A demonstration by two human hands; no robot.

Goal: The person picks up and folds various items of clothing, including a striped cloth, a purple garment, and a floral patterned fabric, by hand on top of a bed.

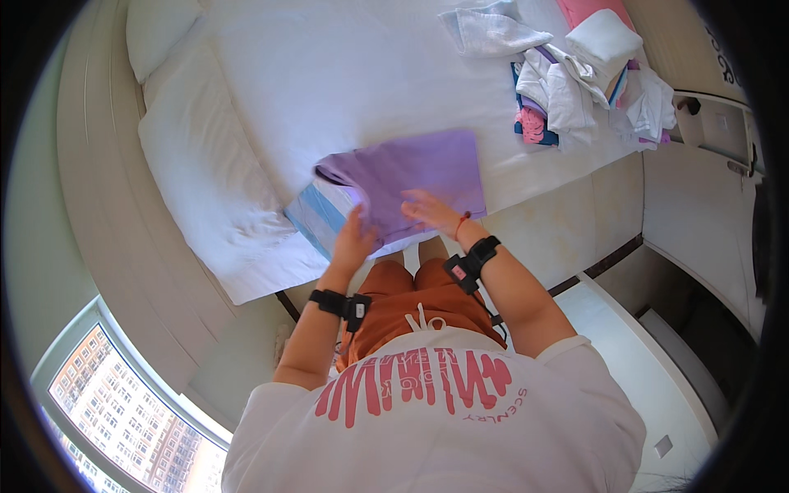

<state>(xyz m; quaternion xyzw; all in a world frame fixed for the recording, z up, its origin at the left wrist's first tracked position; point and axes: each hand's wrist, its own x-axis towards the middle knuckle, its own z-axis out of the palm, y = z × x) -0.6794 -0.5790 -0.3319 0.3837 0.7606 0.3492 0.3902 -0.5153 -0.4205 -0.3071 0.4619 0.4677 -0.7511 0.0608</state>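
Observation:
A purple cloth garment (425,172) lies folded flat on the white bedsheet at the bed's near edge, its left part raised in a loose fold. Beneath its left side, a light blue and white striped cloth (320,209) shows. My left hand (357,240) is at the garment's near left edge, slightly blurred; whether the fingers pinch the cloth is unclear. Over the near middle of the purple garment is my right hand (425,209), fingers spread and blurred, with nothing seen between them. Both wrists wear black strapped devices.
White pillows (197,160) lie along the headboard (92,142) on the left. At the bed's far right are a rumpled white cloth (499,31), a folded white towel (604,40) and a pile of white and coloured clothes (555,92). A white door (696,215) stands at the right.

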